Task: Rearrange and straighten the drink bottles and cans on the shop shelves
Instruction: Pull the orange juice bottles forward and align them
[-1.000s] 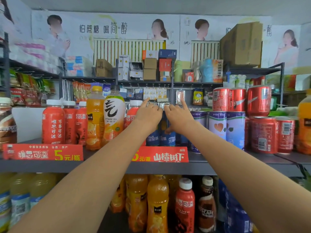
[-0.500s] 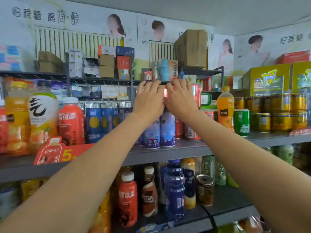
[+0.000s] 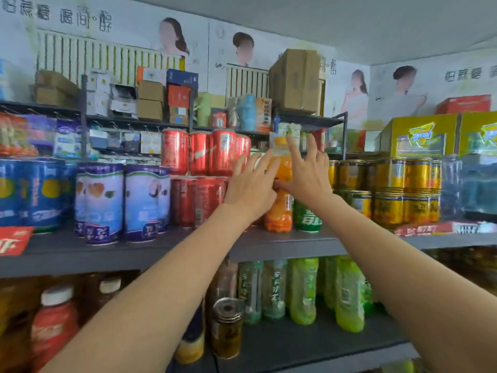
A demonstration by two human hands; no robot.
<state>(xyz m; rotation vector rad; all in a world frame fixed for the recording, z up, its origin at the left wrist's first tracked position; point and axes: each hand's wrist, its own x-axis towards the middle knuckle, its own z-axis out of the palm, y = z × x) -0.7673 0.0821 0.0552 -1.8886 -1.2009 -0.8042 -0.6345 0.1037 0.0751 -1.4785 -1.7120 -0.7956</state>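
Observation:
An orange juice bottle [image 3: 278, 214] stands on the grey middle shelf [image 3: 282, 244], between stacked red cans [image 3: 207, 154] and a green can [image 3: 308, 218]. My left hand [image 3: 252, 184] is at the bottle's left side with its fingers straight, covering the edge of the red cans. My right hand [image 3: 306, 175] is at the bottle's right side, fingers spread upward and thumb against the bottle's middle. Neither hand has its fingers curled round the bottle. The bottle's cap area is blurred.
Purple-and-white cans [image 3: 121, 200] and blue cans [image 3: 29, 195] fill the shelf's left. Stacked yellow cans [image 3: 390, 189] stand to the right. Green bottles [image 3: 304, 289] and a glass jar [image 3: 227, 327] sit on the lower shelf. Cardboard boxes [image 3: 295, 79] top the rack.
The view has swung right along the shelf. Both hands moved from the blue and purple cans, past the red cans, to the orange juice bottle.

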